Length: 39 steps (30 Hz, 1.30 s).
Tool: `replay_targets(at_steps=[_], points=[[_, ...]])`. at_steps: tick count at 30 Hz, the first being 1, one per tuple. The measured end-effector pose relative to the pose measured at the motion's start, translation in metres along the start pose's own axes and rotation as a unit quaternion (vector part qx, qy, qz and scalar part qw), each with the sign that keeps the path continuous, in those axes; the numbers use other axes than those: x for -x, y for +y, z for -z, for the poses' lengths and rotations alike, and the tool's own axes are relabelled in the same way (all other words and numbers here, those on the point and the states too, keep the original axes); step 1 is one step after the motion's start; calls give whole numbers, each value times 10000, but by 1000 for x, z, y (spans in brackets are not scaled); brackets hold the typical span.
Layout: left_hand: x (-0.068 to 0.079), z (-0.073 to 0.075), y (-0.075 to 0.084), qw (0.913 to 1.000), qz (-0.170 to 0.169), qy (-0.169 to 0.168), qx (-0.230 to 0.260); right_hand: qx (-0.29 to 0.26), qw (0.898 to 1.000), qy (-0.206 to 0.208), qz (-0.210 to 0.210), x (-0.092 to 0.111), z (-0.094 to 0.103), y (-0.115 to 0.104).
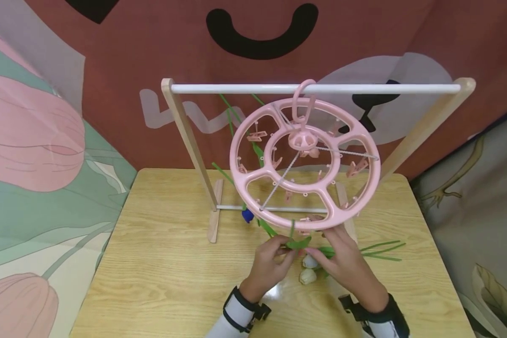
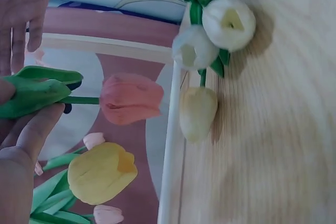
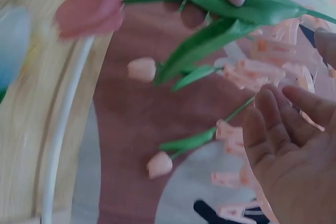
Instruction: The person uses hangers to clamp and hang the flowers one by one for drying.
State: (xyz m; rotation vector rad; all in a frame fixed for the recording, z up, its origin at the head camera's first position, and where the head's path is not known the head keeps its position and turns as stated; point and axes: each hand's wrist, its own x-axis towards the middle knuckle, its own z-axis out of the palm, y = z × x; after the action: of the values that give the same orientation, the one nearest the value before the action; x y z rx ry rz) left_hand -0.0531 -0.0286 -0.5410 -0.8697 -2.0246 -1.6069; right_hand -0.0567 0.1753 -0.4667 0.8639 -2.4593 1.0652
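My left hand (image 1: 270, 265) pinches a coral-pink artificial tulip (image 2: 131, 98) by its green leaves and stem. In the right wrist view the flower head points left, and the stem runs right toward the clips. My right hand (image 3: 294, 153) is just beside it, palm showing and fingers loosely extended, holding nothing. Above both hands hangs a round pink clip hanger (image 1: 303, 140), with many small pegs (image 3: 231, 179). A yellow tulip (image 2: 102, 174) and small pale pink tulips (image 3: 159, 164) hang from it upside down.
A wooden rack with a white top rod (image 1: 245, 89) carries the hanger. White tulips (image 1: 308, 276) lie on the wooden table (image 1: 160, 277), near my right hand. A blue flower (image 1: 247, 215) hangs by the lower rod. A patterned cloth (image 1: 122, 56) stands behind.
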Motion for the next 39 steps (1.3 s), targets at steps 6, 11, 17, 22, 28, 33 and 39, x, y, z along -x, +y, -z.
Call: replay_targets(at_steps=[6,11,17,22,28,33,39], points=[[9,1,0,9932,674,319,898,-299,9994,163,43,-16,-9,-3],[13,-1,0,9842,999,484,1380,-608,9975,64,-349,-22,-10,-6],[15,-3,-2,9688,1650,750,1691,-971,9943,155,-417,-24,-10,-9],[13,-1,-5,9573,2160,885,1704,-1325,9899,296,-400,-25,-12,-10],[8,-1,-12,9563,2253,824,1674,-1300,9895,400,-483,-32,-16,-9],[2,-4,-15,9542,2351,945,1593,-1600,9827,714,-606,-40,-22,-13],[-5,-11,-15,9571,2195,1044,1575,-2389,9629,1042,-703,-46,-30,-20]])
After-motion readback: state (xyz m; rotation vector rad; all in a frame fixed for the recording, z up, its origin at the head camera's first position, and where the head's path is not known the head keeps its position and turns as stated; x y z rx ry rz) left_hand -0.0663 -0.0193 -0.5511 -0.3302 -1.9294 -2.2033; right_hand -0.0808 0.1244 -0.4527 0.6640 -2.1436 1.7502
